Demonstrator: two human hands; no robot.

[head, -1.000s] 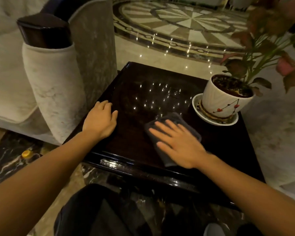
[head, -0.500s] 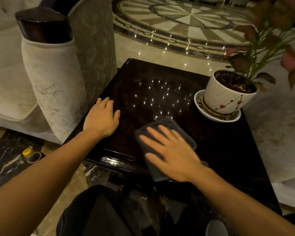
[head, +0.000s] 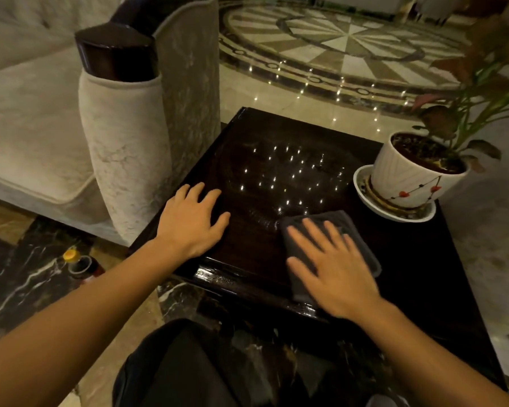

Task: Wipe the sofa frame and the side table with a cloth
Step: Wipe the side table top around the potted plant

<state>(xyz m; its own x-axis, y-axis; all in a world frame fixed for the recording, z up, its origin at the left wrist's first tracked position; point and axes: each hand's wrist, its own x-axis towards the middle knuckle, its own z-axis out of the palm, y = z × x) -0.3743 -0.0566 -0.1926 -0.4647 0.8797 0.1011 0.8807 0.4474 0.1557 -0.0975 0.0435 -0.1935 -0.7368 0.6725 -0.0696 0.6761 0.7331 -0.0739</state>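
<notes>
A: How is the wiping stroke best carried out?

B: The left hand (head: 193, 223), at centre left of the frame, is laid flat on the side table (head: 409, 259) with its fingers loosely spread; nothing is held in it, and it is best kept there as a brace. Right of it, in the lower centre, the grey cloth (head: 353, 230) is pinned flat to the tabletop under the right hand (head: 332, 268), whose fingers are fanned out and pressed down, not pinched. The hand is blurred, so a sweep is judged to be under way. Even pressure should be kept through the whole palm so that the cloth is not bunched, and strokes should be overlapped. A smeared trail is seen just left of the cloth, so that patch is probably worth another pass.

A: And near the plant?

B: The potted plant (head: 415, 171) on its saucer (head: 365, 198), at centre right, stands close to the cloth; care should be taken that it is not knocked.

A: What is counted, left to right?

B: One sofa arm with a dark wooden cap (head: 116, 54) at upper left, the frame part named in the task; one yellow-capped bottle (head: 81, 265) on the floor at lower left; two hands; one cloth; one table; one pot; one saucer.
</notes>
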